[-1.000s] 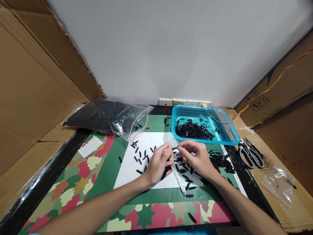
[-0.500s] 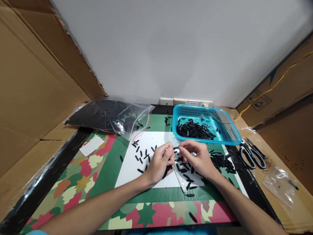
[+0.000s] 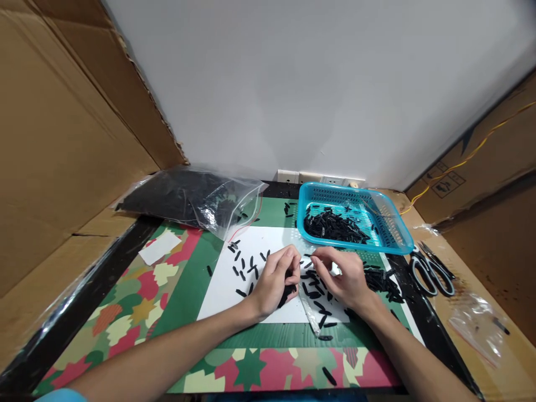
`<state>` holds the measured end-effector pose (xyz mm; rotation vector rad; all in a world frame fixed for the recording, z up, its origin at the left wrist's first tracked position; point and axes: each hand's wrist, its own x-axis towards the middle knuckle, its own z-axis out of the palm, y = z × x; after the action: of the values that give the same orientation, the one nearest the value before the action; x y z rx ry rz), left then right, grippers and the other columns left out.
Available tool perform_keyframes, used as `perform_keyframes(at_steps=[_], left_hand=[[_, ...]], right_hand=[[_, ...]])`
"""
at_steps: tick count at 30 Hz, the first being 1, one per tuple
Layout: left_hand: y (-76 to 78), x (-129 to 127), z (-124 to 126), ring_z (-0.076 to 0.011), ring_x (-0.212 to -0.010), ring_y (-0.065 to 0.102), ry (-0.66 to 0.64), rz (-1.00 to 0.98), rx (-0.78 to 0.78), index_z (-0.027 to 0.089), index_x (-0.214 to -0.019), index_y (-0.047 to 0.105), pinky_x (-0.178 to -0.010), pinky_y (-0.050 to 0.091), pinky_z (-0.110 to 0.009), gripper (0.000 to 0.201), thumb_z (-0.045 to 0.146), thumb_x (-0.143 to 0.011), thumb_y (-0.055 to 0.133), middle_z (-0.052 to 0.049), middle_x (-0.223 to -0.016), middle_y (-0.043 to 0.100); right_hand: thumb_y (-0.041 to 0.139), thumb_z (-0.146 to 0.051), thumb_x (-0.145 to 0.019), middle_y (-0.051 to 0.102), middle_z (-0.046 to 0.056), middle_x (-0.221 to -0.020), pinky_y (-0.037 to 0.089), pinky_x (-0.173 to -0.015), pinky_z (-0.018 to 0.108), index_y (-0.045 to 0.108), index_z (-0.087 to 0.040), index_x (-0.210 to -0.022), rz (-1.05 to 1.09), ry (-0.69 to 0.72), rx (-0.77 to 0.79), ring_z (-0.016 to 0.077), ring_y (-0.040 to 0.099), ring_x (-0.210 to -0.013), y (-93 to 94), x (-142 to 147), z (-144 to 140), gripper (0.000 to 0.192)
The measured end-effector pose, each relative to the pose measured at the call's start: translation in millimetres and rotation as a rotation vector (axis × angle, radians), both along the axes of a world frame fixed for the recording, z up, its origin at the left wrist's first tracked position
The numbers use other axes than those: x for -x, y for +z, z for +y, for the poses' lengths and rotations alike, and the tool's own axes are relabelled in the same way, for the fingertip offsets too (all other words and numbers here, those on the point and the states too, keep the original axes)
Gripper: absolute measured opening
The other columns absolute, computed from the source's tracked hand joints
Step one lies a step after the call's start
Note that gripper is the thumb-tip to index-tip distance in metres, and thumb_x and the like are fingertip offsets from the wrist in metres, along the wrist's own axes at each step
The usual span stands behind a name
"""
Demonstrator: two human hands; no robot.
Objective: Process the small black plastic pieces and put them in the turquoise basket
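Observation:
My left hand (image 3: 274,282) rests on a white sheet (image 3: 224,285) and is closed around a bunch of small black pieces; dark bits show under its palm. My right hand (image 3: 344,277) is just to its right, fingertips pinched low over scattered black pieces (image 3: 318,293) on the sheet; what it pinches is too small to tell. A narrow clear plastic bag (image 3: 310,312) lies between the two wrists. More loose black pieces (image 3: 245,267) dot the sheet left of my left hand.
A blue basket (image 3: 393,231) with several black pieces stands at the back right. A large clear bag (image 3: 188,201) of black parts lies at the back left. Scissors (image 3: 431,271) and a small clear bag (image 3: 477,318) lie at the right. Cardboard walls flank both sides.
My right hand has dropped from the left hand's fingertips down toward the pieces on the sheet. The left hand stays closed in place. The view shifted slightly.

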<state>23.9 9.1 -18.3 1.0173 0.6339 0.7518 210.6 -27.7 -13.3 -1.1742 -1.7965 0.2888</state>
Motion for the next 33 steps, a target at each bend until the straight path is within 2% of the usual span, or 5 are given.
perform_keyframes(at_steps=[3,8,20,27,33], left_hand=[[0.2,-0.4,-1.0,-0.0049,-0.038,0.029,-0.015,-0.027,0.027,0.022,-0.083,0.047,-0.035,0.031,-0.015,0.048,0.066,-0.102,0.048,0.01,-0.056,0.034],[2.3,0.5,-0.4,-0.0051,-0.037,0.026,-0.027,-0.077,0.117,0.022,-0.081,0.046,-0.034,0.028,-0.014,0.054,0.073,-0.097,0.051,0.011,-0.054,0.033],[8.5,0.6,5.9,-0.0056,-0.039,0.027,0.033,-0.087,0.191,0.022,-0.081,0.046,-0.032,0.031,-0.015,0.049,0.068,-0.093,0.059,0.01,-0.054,0.033],[11.9,0.5,6.8,-0.0052,-0.034,0.029,0.032,-0.048,0.233,0.023,-0.083,0.045,-0.031,0.031,-0.015,0.046,0.065,-0.095,0.059,0.011,-0.056,0.035],[9.8,0.8,8.0,-0.0054,-0.03,0.031,0.052,-0.044,0.263,0.023,-0.082,0.043,-0.033,0.03,-0.016,0.044,0.061,-0.097,0.058,0.012,-0.055,0.033]], right_hand=[[0.065,-0.015,-0.099,0.072,0.002,-0.07,0.045,-0.059,0.03,0.07,-0.02,-0.094,-0.219,-0.217,-0.29,0.0154,0.062,-0.056,2.1,-14.9,3.0,0.009],[0.072,-0.018,-0.098,0.077,0.01,-0.1,0.055,-0.073,0.035,0.071,-0.02,-0.119,-0.265,-0.483,-0.364,0.0239,0.071,-0.086,4.7,-34.8,13.9,0.021],[0.071,-0.018,-0.1,0.075,0.007,-0.085,0.049,-0.061,0.03,0.069,-0.017,-0.115,-0.305,0.25,-0.256,0.0178,0.066,-0.068,-2.0,18.3,-11.8,0.015],[0.057,-0.015,-0.107,0.076,0.004,-0.096,0.051,-0.069,0.025,0.066,-0.022,-0.129,-0.133,0.334,0.078,0.0158,0.071,-0.077,-9.7,12.8,-12.2,0.025],[0.055,-0.016,-0.108,0.073,0.002,-0.085,0.047,-0.064,0.023,0.068,-0.02,-0.113,-0.093,0.281,0.083,0.0134,0.066,-0.069,-11.1,7.9,-5.5,0.015]])
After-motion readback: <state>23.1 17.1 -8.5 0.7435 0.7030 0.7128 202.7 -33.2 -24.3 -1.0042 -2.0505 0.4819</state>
